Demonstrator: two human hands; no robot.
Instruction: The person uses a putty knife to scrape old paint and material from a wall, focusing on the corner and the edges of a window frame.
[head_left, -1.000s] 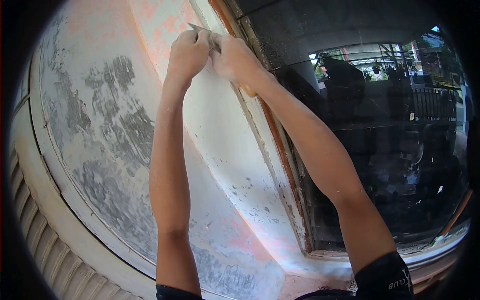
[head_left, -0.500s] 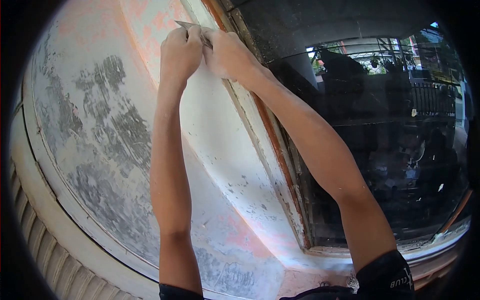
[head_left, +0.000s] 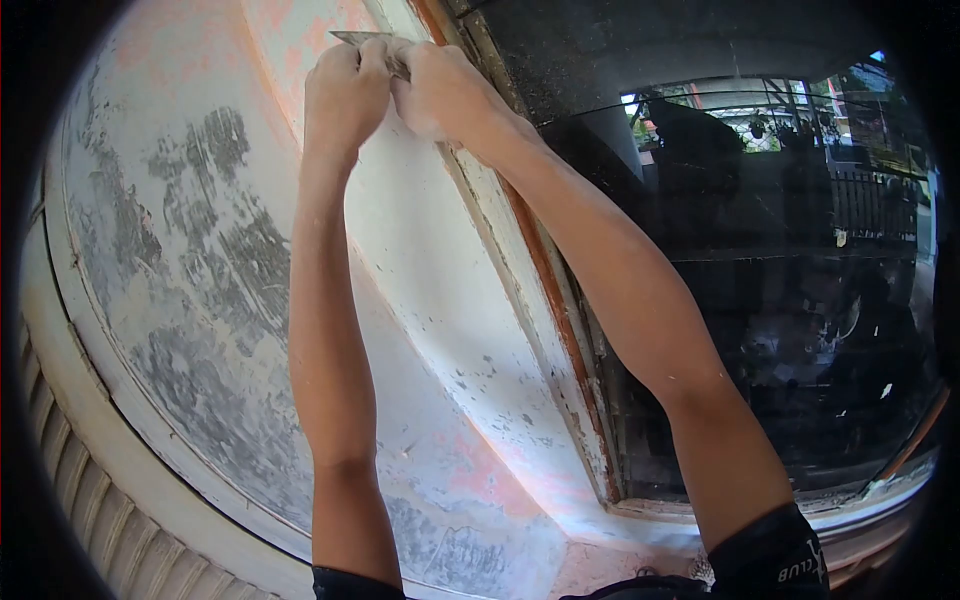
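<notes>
Both arms reach up to the wall beside the window. My left hand (head_left: pixel 343 98) is closed, its fingers on a scraper (head_left: pixel 350 37) with a thin pointed metal blade that juts out to the left above the knuckles. My right hand (head_left: pixel 445 92) is wrapped round the same scraper from the right, close against the left one. Most of the tool is hidden by the fingers. The blade lies over the upper part of the white wall strip (head_left: pixel 430 250), near patches of pink paint. Pale dust coats both hands.
To the right, a dark window pane (head_left: pixel 760 300) reflects plants and a fence. A chipped brown and white wooden frame (head_left: pixel 535 250) borders it. Grey and pink worn patches mark the wall (head_left: pixel 220 260) at left. Ribbed slats (head_left: pixel 100 500) run along the lower left.
Both hands have shifted slightly up and to the left with the scraper. Its blade is now closer to level.
</notes>
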